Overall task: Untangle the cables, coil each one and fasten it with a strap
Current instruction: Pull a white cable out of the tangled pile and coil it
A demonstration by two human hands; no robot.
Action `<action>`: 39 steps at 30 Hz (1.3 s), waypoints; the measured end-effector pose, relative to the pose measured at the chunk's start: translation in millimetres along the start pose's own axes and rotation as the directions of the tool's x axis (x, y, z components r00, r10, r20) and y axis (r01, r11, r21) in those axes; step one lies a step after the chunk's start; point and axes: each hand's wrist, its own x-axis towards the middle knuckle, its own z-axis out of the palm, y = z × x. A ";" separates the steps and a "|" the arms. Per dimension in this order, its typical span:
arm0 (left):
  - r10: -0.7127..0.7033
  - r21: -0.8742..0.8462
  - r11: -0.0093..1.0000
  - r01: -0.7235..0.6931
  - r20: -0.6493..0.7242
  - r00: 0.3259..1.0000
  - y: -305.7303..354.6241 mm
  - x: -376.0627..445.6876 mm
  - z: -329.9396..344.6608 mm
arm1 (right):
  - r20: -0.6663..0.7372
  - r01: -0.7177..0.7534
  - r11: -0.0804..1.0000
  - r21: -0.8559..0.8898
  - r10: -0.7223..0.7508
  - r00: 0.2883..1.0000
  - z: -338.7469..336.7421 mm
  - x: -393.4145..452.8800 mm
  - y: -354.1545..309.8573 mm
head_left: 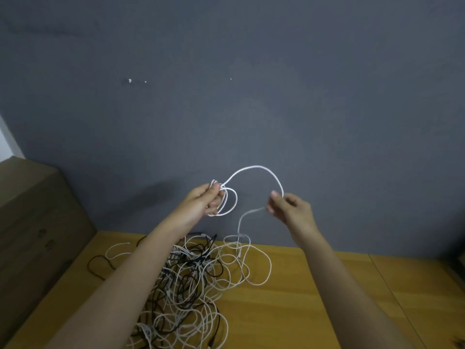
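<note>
A cardboard box (32, 222) stands at the left edge of the wooden table (302, 298), against the grey wall (226, 71); its contents cannot be seen. Both hands are raised in front of the wall, above the table. The left hand (201, 200) grips a small coil (230, 202) of a white cable (256, 168), fingers curled around the loops. The cable arcs from the coil over to the right hand (289, 207), which pinches it between thumb and fingers. From there it drops into the tangle (196, 278) of white and black cables heaped on the table below both forearms.
</note>
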 end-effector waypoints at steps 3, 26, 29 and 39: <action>0.005 -0.093 0.996 -0.006 -0.019 1.000 7.5 4.9 7.1 | -0.034 0.281 0.957 -0.075 -0.284 0.958 11.7 2.4 -22.0; -0.045 0.871 0.489 -0.038 0.069 0.997 -23.9 1.0 -10.3 | 0.427 0.557 0.442 -0.703 -0.364 0.828 16.5 -35.1 23.5; -0.089 0.752 0.658 -0.023 0.108 0.990 -26.0 -3.4 -10.8 | 0.264 0.433 0.511 -0.742 -0.371 0.890 -4.7 -13.2 23.2; -0.088 -0.011 0.996 0.092 0.199 0.976 11.0 -3.1 -2.0 | -0.066 -0.003 0.937 -0.349 -0.021 0.998 5.3 11.0 32.5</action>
